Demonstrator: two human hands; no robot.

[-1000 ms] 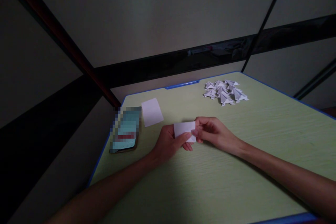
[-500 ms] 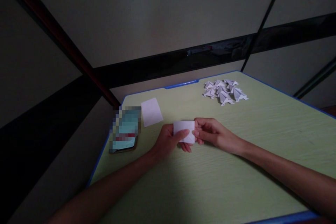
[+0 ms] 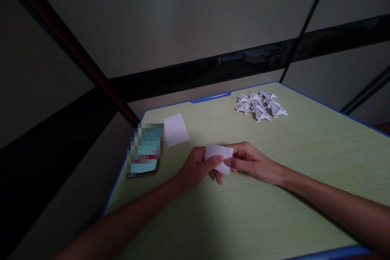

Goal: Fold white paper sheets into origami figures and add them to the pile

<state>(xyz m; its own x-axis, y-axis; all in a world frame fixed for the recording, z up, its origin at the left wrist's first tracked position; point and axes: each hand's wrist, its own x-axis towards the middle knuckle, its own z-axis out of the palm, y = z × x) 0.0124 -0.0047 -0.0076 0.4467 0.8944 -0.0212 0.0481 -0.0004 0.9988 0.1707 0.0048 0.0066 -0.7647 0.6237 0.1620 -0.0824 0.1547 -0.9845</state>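
Observation:
A small folded piece of white paper (image 3: 218, 153) is held between my two hands, a little above the table. My left hand (image 3: 199, 165) grips it from the left, with the thumb pressed flat on its face and the fingers behind and below. On the right edge, my right hand (image 3: 248, 160) pinches the paper, its thumb tip close to the left thumb. Crease lines show near the paper's lower right corner. The fingers behind the paper are partly hidden.
A flat white sheet (image 3: 176, 130) lies at the left of the pale green table (image 3: 304, 162). Beside it a phone (image 3: 144, 166) stands with its screen lit and partly pixelated. Several folded paper figures (image 3: 258, 106) cluster at the far right. Cabinet panels (image 3: 195, 20) rise behind.
The folded paper has tilted clockwise and shifted slightly right and toward me. Both hands have moved with it, keeping their hold.

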